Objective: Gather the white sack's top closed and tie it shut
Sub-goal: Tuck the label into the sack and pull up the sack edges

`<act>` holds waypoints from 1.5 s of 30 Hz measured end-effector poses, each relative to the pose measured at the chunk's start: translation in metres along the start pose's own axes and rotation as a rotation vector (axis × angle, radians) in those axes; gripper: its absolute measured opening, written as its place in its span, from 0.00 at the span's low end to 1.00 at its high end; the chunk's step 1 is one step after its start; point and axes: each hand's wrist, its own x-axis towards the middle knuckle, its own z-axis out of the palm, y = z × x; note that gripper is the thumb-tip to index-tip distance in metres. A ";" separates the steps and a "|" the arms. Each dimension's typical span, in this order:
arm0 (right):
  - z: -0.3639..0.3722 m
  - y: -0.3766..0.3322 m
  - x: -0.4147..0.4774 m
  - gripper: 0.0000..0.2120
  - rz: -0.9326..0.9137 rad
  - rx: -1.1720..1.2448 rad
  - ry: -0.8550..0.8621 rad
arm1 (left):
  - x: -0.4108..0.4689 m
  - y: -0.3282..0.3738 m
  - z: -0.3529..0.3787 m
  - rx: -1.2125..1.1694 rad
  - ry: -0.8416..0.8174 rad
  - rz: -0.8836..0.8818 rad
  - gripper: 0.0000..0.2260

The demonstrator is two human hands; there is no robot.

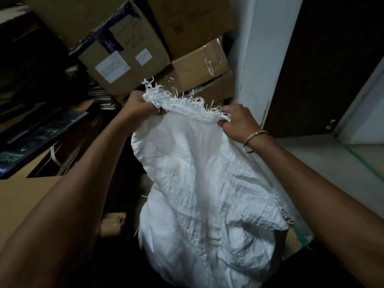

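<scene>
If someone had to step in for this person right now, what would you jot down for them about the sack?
Hands: the left hand grips the left end of the frayed top edge of the white sack; the right hand grips the right end.
Sack: it hangs bulging between the arms, in front of the stacked cardboard boxes.
Done: the top is held up, stretched between both hands.
Left: bunch the top together and tie it. No knot or tie shows yet.

Left hand (138, 102) and right hand (236, 121) grip the white sack (199, 183) by its frayed top edge.
</scene>
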 end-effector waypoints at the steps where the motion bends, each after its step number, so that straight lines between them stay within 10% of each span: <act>1: -0.001 0.002 0.000 0.13 0.010 0.005 -0.003 | 0.001 -0.001 -0.001 -0.061 -0.013 -0.038 0.12; 11: 0.006 -0.014 0.002 0.12 -0.028 0.105 -0.031 | -0.008 -0.008 0.028 -0.380 -0.318 -0.264 0.03; 16: 0.007 -0.024 0.005 0.15 -0.044 0.156 -0.095 | -0.009 -0.003 0.049 0.239 -0.325 0.090 0.03; 22: -0.004 -0.004 0.000 0.13 -0.007 0.104 -0.162 | -0.007 -0.022 0.049 -0.191 -0.097 -0.181 0.07; 28: 0.000 -0.023 0.003 0.13 -0.063 0.108 -0.137 | -0.017 -0.019 0.072 -0.486 -0.385 -0.146 0.12; 32: -0.004 -0.023 0.006 0.12 -0.039 0.108 -0.119 | -0.017 -0.017 0.071 -0.238 -0.460 -0.071 0.18; 41: -0.009 0.005 -0.015 0.02 0.035 -0.081 -0.252 | -0.004 -0.036 0.061 -0.161 -0.097 -0.177 0.05; 45: -0.010 0.017 -0.020 0.13 0.069 -0.299 -0.243 | -0.007 -0.040 0.059 -0.176 0.035 -0.249 0.14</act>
